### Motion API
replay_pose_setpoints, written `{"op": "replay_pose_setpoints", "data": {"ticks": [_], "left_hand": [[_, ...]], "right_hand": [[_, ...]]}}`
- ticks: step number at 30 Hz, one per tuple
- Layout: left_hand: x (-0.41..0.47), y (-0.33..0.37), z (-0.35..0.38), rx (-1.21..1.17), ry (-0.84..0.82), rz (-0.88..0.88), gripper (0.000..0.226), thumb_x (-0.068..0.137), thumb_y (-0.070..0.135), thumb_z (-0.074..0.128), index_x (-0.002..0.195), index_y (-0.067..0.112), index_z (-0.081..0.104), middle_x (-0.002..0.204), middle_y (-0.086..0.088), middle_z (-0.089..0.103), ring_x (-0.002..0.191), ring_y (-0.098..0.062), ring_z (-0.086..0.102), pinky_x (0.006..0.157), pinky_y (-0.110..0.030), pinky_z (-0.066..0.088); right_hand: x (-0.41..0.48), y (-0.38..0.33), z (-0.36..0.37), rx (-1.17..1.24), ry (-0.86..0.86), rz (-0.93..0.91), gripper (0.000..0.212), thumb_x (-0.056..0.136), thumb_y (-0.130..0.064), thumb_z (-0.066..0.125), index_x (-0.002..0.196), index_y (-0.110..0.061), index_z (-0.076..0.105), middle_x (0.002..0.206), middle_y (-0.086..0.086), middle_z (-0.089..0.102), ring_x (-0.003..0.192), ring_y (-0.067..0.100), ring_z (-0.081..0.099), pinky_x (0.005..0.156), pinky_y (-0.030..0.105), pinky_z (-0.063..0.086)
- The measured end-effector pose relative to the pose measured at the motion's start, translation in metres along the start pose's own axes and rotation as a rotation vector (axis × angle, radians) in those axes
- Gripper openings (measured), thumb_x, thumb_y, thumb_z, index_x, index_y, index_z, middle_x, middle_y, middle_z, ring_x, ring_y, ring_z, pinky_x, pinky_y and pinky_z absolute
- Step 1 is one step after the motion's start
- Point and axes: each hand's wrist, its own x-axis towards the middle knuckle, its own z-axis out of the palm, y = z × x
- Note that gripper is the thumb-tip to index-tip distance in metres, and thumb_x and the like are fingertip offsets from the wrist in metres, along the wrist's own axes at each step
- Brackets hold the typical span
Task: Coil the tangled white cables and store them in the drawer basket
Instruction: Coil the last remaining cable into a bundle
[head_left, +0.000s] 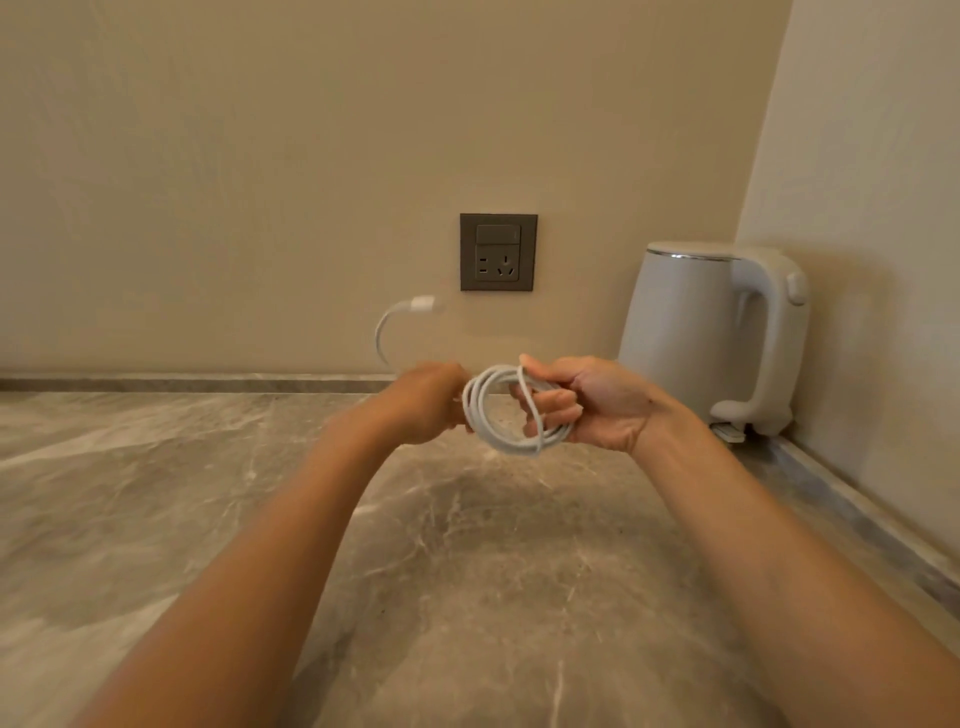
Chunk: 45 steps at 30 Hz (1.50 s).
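The left hand (426, 402), below and a little left of the wall socket (498, 252), is curled round the left side of the white cable (506, 446); from that hand a loose end arcs up to a blurred plug (423, 303) just left of the socket's lower corner; the coiled loops hang straight below the socket, held over the marbled worktop (467, 571); the right hand (597, 405), below and right of the socket, grips the coil's right side, fingers curled through the loops, thumb on top; a white kettle (685, 332) stands right of the socket, in the corner.

Dim warm light, soft blur, wide-angle.
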Motion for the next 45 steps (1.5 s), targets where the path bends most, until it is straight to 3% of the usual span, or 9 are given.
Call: {"op": "replay_pose_setpoints", "data": {"ticks": [5,10,15,21,24,29,34,39,45], "left_hand": [[-0.001,-0.005,-0.008,-0.012,0.081,-0.051,0.017,0.089,0.017,0.058,0.079,0.008,0.069,0.057,0.002,0.054,0.059,-0.013,0.049,0.057,-0.021,0.037],[0.001,0.003,-0.013,-0.012,0.135,-0.052,0.023,0.089,0.023,0.058,0.069,0.014,0.062,0.057,0.005,0.051,0.056,-0.009,0.046,0.053,-0.022,0.034],[0.001,0.005,-0.014,-0.089,0.256,-0.136,0.025,0.09,0.025,0.058,0.068,0.014,0.062,0.062,-0.001,0.054,0.067,-0.017,0.05,0.065,-0.026,0.034],[0.001,0.026,-0.016,-0.206,0.409,-0.145,0.029,0.092,0.026,0.055,0.076,0.007,0.071,0.064,-0.006,0.059,0.054,-0.013,0.046,0.056,-0.027,0.036],[0.001,0.039,-0.014,-0.293,0.392,-0.096,0.031,0.094,0.023,0.051,0.075,0.007,0.069,0.06,-0.003,0.056,0.055,-0.013,0.048,0.06,-0.026,0.041],[0.0,0.049,-0.005,-0.586,0.214,-0.124,0.033,0.096,0.021,0.047,0.069,0.009,0.062,0.053,0.0,0.043,0.044,-0.01,0.032,0.041,-0.019,0.026],[0.002,0.045,0.004,-0.793,0.053,-0.131,0.036,0.099,0.022,0.041,0.066,0.012,0.054,0.04,0.009,0.035,0.034,-0.005,0.024,0.038,-0.017,0.019],[0.003,0.036,0.011,-0.728,0.03,-0.107,0.037,0.099,0.025,0.04,0.065,0.016,0.051,0.043,0.009,0.034,0.037,-0.004,0.024,0.039,-0.017,0.021],[0.004,0.023,0.015,-0.677,0.017,-0.068,0.036,0.098,0.023,0.042,0.064,0.016,0.054,0.039,0.013,0.036,0.036,-0.001,0.028,0.042,-0.015,0.027]], "right_hand": [[0.003,0.003,0.006,-0.217,0.02,0.216,0.034,0.101,-0.018,0.03,0.075,-0.003,0.047,0.042,-0.004,0.036,0.031,0.001,0.028,0.035,0.009,0.027],[0.008,0.013,0.011,-0.311,0.049,0.274,0.029,0.101,-0.013,0.032,0.077,-0.005,0.046,0.046,-0.004,0.045,0.033,0.001,0.033,0.034,0.009,0.024],[0.015,0.015,0.014,-0.334,0.104,0.25,0.034,0.102,-0.013,0.031,0.073,-0.005,0.046,0.046,-0.002,0.045,0.035,0.002,0.036,0.035,0.011,0.03],[0.023,0.018,0.016,-0.416,0.424,-0.001,0.034,0.102,-0.011,0.037,0.071,-0.004,0.05,0.055,0.002,0.05,0.039,0.005,0.042,0.038,0.015,0.033],[0.028,0.013,0.009,-0.275,0.607,-0.16,0.033,0.101,-0.012,0.042,0.071,-0.003,0.053,0.064,0.005,0.048,0.039,0.004,0.042,0.039,0.015,0.035],[0.026,0.002,0.001,0.115,0.76,-0.305,0.03,0.1,-0.012,0.044,0.074,-0.002,0.054,0.065,0.004,0.048,0.053,0.008,0.042,0.038,0.011,0.039],[0.024,-0.005,-0.004,0.464,0.676,-0.407,0.032,0.101,-0.013,0.038,0.074,-0.006,0.052,0.063,0.003,0.046,0.045,0.005,0.041,0.037,0.013,0.037],[0.021,-0.006,-0.006,0.62,0.518,-0.392,0.036,0.102,-0.018,0.035,0.069,-0.009,0.047,0.041,0.0,0.04,0.04,0.009,0.034,0.051,0.019,0.033],[0.012,-0.008,-0.005,0.684,0.345,-0.366,0.04,0.102,-0.021,0.032,0.066,-0.009,0.046,0.041,0.0,0.035,0.032,0.01,0.034,0.053,0.025,0.046]]}}
